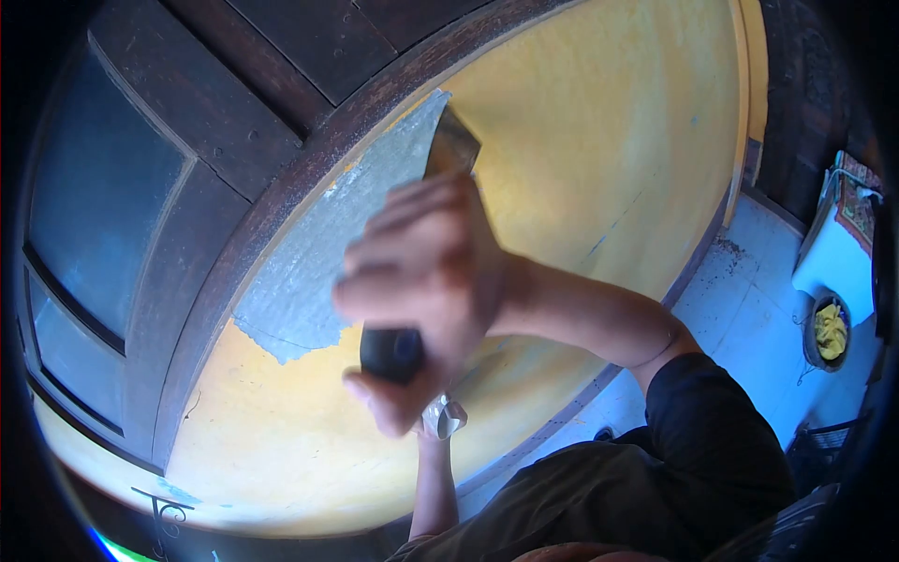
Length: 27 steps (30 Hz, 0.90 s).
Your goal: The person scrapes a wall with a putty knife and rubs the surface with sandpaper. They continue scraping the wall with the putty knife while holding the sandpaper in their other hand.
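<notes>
My right hand [421,272], slightly blurred, is closed around a paint scraper [452,148]. The dark butt of its handle shows between thumb and fingers. The wide blade points up the wall, along the border between yellow paint [599,140] and a bare grey patch [323,229] with ragged edges. Lower down, behind the right hand, is my left hand [428,429], its fingers hidden. A shiny silvery band or watch [447,417] sits by that wrist.
A dark wooden frame [272,197] with glass panes [103,187] borders the wall at left. On the tiled floor [721,309] at right lie dark crumbs, near a white box [833,258] and a bowl [828,332] with a yellow cloth. A black scrolled metal bracket [164,515] is at lower left.
</notes>
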Available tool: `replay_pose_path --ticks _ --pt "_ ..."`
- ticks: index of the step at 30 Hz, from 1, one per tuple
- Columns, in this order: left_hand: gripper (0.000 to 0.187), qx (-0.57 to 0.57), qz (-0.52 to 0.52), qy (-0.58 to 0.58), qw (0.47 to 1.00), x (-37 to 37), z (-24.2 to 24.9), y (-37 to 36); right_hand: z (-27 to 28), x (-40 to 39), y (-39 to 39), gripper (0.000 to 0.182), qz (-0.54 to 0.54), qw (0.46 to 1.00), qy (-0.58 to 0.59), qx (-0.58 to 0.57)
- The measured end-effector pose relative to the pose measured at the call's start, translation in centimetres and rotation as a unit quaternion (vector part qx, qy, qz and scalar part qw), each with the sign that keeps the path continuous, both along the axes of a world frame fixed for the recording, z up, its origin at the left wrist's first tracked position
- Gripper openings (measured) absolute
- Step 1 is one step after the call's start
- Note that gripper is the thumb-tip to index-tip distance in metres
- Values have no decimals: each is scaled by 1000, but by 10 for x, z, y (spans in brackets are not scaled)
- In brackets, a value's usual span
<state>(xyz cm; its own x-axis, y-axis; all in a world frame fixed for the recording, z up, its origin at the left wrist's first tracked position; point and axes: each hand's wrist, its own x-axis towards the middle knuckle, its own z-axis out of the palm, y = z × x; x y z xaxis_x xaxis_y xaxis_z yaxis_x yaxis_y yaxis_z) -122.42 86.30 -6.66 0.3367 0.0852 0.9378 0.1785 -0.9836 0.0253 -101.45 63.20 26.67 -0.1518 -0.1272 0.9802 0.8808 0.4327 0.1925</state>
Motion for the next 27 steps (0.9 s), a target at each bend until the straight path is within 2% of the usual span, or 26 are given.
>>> replay_pose_path --ticks 1,2,5,7,9,14,15,17,22,26,27 --pt "82 -11 -5 -4 1000 1 2 -3 3 3 -2 47 -12 1000 0 6" --pt "81 56 7 -11 998 6 37 -35 4 3 -4 46 -23 1000 1 11" --pt "80 123 44 28 991 3 37 -31 -6 -8 2 43 -21 999 -22 -26" --pt "79 51 10 39 998 9 34 -29 5 2 -7 46 -26 1000 2 -14" --pt "79 118 22 21 993 4 38 -31 6 2 -4 48 -28 1000 2 -9" --pt "82 76 1 -15 997 6 35 -29 2 7 -6 51 -22 1000 -2 -13" --pt "82 -9 -6 -12 1000 0 -6 8 4 6 -6 52 -5 1000 15 11" --pt "83 -71 -10 -8 997 -8 -43 35 1 1 4 51 -11 1000 -9 -4" --pt "82 66 -5 -4 998 6 35 -31 10 8 -4 49 -7 1000 -4 2" --pt "84 53 -23 -17 998 6 33 -28 1 -3 2 50 -4 999 -24 -26" --pt "84 25 -40 -5 999 6 10 -6 3 -4 -2 51 9 999 -26 -17"
